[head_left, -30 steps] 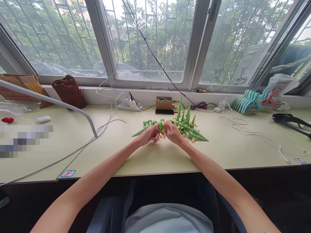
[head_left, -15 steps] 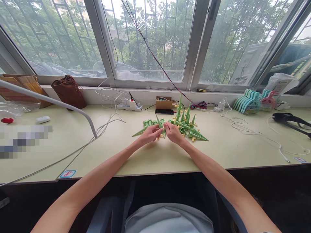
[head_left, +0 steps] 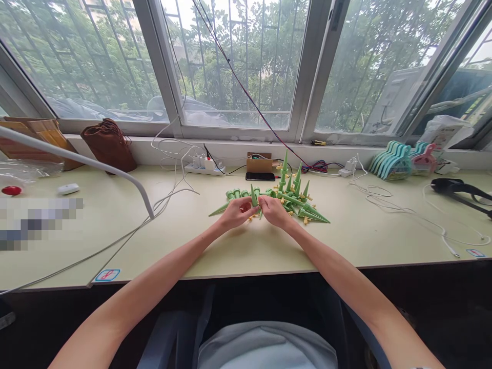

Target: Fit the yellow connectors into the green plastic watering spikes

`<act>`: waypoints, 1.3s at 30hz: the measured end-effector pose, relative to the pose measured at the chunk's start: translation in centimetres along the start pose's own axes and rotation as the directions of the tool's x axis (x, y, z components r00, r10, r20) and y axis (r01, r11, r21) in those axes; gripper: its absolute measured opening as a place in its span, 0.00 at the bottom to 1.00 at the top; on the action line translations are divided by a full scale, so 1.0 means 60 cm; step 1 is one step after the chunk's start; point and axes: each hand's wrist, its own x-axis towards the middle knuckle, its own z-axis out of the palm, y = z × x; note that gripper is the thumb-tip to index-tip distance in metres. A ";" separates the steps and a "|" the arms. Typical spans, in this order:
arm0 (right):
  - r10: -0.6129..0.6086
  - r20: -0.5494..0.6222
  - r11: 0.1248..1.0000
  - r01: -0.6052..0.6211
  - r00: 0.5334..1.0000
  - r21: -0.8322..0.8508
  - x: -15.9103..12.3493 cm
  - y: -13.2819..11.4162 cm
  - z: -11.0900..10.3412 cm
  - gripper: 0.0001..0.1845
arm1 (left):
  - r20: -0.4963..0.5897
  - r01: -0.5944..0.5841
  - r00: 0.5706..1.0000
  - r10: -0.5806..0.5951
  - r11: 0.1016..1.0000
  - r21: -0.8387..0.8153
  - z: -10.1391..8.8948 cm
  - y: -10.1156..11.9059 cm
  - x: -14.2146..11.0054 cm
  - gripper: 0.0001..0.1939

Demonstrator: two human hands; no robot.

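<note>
My left hand (head_left: 237, 212) is closed around a green plastic watering spike (head_left: 253, 195), whose tip points up. Close against it, my right hand (head_left: 272, 210) is in a pinch; what lies between its fingertips is hidden. More green spikes with small yellow valves (head_left: 303, 200) lie and stand in a pile just right of my hands. A few green caps (head_left: 237, 193) sit in a row behind my left hand, and one spike (head_left: 220, 209) lies with its point to the left.
Behind the pile are a black phone (head_left: 260, 177) and a small cardboard box (head_left: 259, 163). A power strip (head_left: 205, 169) with white cables stands further left. Teal hangers (head_left: 392, 161) and dark glasses (head_left: 461, 195) lie on the right. A brown pouch (head_left: 108, 146) leans by the window.
The spike in my left hand has turned more upright and shifted slightly right. My right hand stays almost in place.
</note>
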 end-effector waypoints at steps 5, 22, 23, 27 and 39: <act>-0.002 -0.003 1.000 0.002 1.000 -0.006 0.000 -0.002 -0.001 0.21 | -0.023 -0.017 1.000 0.018 0.999 0.031 -0.001 0.008 -0.001 0.20; 0.006 -0.004 1.000 -0.006 1.000 -0.013 0.000 -0.006 0.003 0.23 | -0.034 -0.076 0.996 0.085 0.975 0.209 0.004 0.014 -0.002 0.06; 0.010 -0.014 1.000 -0.010 1.000 -0.001 0.000 -0.005 0.003 0.23 | -0.036 -0.071 0.996 0.080 0.976 0.207 0.004 0.014 -0.002 0.07; 0.028 -0.040 0.999 -0.026 0.999 0.046 0.000 -0.006 0.004 0.24 | -0.059 -0.052 0.996 0.064 0.982 0.181 0.005 0.013 -0.001 0.07; 0.060 -0.142 0.996 -0.050 0.988 0.079 -0.001 -0.019 -0.004 0.24 | -0.088 0.157 0.982 -0.169 0.979 -0.132 0.009 0.010 0.004 0.17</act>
